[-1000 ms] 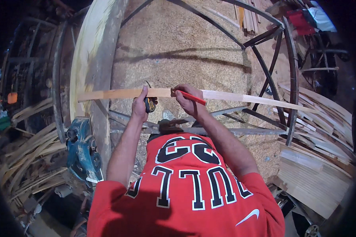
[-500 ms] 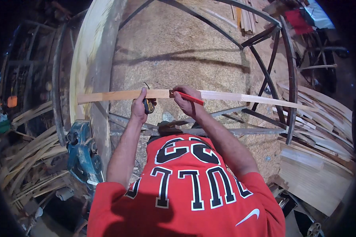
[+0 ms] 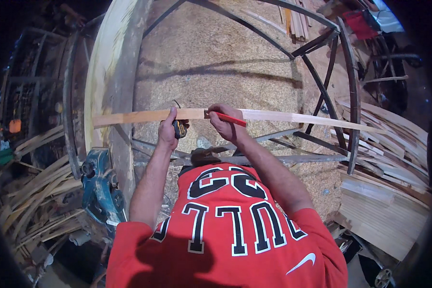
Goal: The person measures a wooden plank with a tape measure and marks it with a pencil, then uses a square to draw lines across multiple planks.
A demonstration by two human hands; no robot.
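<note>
Head view: a long thin wooden slat (image 3: 283, 116) runs level across the middle of the picture, lying over a dark metal frame (image 3: 349, 96) with the sawdust-covered floor (image 3: 216, 53) beneath. The left hand (image 3: 168, 132) is clenched around a small yellow-and-black tape measure (image 3: 179, 128), its thumb pressed against the slat's near edge. The right hand (image 3: 224, 122) pinches a red pencil (image 3: 231, 118), whose tip touches the slat just beside the left hand. A broad curved wooden board (image 3: 111, 77) stands along the frame's left side, and the slat's left end crosses it. A blue power planer (image 3: 100, 185) sits lower left, near a heap of thin wood strips (image 3: 31, 192). More stacked slats (image 3: 393, 192) lie at the right, well apart from the hands.
</note>
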